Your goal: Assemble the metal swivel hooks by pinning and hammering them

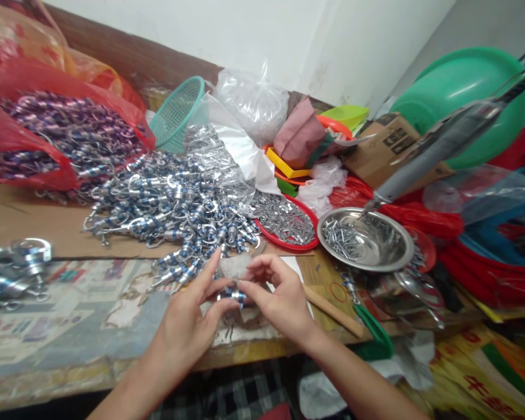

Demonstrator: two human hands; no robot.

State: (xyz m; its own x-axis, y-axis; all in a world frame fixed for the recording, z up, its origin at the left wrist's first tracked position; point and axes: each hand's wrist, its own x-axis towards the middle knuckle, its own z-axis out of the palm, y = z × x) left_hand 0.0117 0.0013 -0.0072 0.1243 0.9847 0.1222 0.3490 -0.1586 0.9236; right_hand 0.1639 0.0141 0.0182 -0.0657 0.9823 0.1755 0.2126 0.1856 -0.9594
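Between my two hands, above the front part of the table, is a small silver-and-blue metal fitting [237, 296]. My left hand [187, 322] pinches it from the left with thumb and forefinger. From the other side, the bent fingers of my right hand [284, 298] close on it too; my fingertips partly cover it. A large pile of similar metal fittings [179, 195], many with rings, lies just beyond my hands. Under the right hand, a wooden handle [335, 312] sticks out to the right; whatever it belongs to is hidden.
Small flat metal parts fill a red tray [312, 219]. A steel bowl [382, 251] holds thin metal pins. A grey tool arm [437, 151] slants down over the bowl. More fittings lie at the left edge [17, 274] and in a red bag [65, 175]. A green-handled tool [376, 329] lies right.
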